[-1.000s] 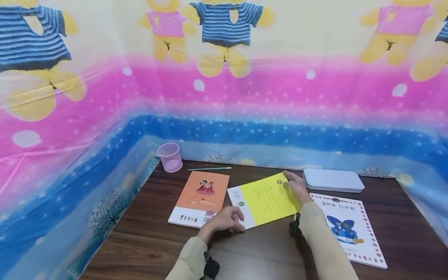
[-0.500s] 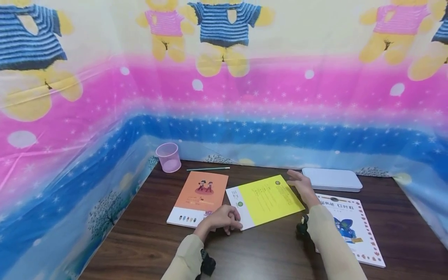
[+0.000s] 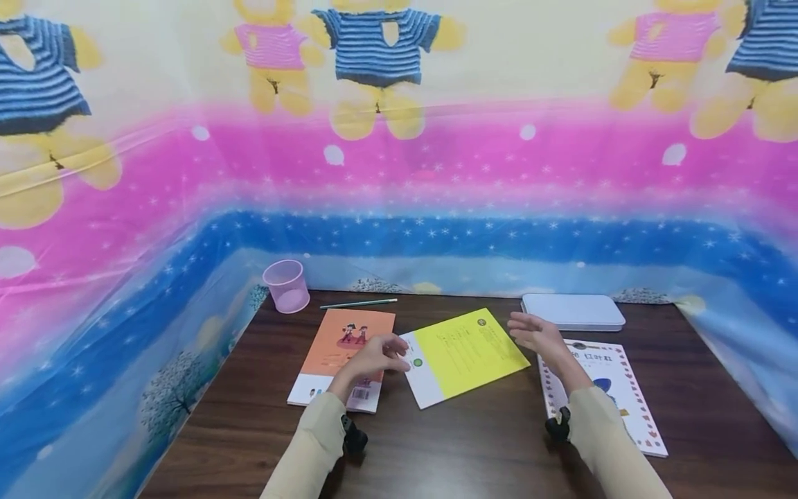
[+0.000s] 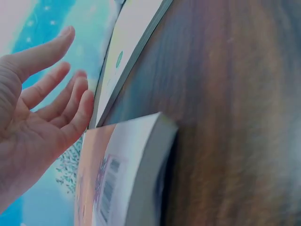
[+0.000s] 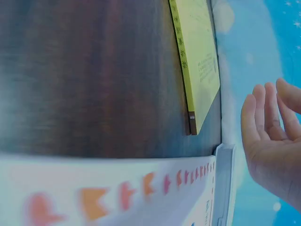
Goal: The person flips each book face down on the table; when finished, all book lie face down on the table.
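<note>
RH (image 3: 541, 338) off yellow bk (image 3: 470, 353), spine (image 5: 182, 52) wrist-only

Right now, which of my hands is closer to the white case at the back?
Your right hand: it hovers near the left end of the white case. Your left hand is farther, by the orange book, beyond the yellow book.

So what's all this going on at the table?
A person's left hand hovers over an orange book, near the white end of a yellow book that lies slanted on the table. Their right hand hovers off the yellow book's other end, near a flat white case and a white book. Neither hand holds anything. A pink cup and a pencil sit towards the back.
</note>
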{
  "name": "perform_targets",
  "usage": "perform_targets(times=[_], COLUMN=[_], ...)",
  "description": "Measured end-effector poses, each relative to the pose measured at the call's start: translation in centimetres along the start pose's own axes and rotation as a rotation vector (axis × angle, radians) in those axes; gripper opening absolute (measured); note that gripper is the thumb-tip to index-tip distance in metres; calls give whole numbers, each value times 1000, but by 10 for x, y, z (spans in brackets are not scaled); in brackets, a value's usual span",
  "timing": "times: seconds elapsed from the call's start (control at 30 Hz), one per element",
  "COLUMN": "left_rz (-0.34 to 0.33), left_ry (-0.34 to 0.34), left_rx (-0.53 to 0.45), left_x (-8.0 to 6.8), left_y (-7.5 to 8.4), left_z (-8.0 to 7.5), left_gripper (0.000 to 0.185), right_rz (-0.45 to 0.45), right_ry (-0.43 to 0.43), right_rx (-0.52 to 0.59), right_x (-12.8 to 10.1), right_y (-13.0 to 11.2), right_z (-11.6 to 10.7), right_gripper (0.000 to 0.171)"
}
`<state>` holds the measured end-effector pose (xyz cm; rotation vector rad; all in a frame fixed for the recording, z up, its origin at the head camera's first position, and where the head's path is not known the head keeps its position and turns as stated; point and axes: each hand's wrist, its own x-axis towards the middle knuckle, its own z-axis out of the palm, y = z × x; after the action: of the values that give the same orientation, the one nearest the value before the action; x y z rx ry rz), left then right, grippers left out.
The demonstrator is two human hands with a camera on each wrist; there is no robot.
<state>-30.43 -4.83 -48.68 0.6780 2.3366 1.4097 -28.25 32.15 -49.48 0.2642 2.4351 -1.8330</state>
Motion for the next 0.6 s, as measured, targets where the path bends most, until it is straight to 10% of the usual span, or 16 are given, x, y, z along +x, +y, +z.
perform_targets(times=[0.6], left_rz=[-130], left_ry=[238], left_rx=[19], left_x=[20], left_y=[-17], left_z=[6], left_gripper=[52], right_rz=[172], right_ry=[267], right_rx=[-40], right_x=[-36], right_y=[26], right_z=[26], right_gripper=[59])
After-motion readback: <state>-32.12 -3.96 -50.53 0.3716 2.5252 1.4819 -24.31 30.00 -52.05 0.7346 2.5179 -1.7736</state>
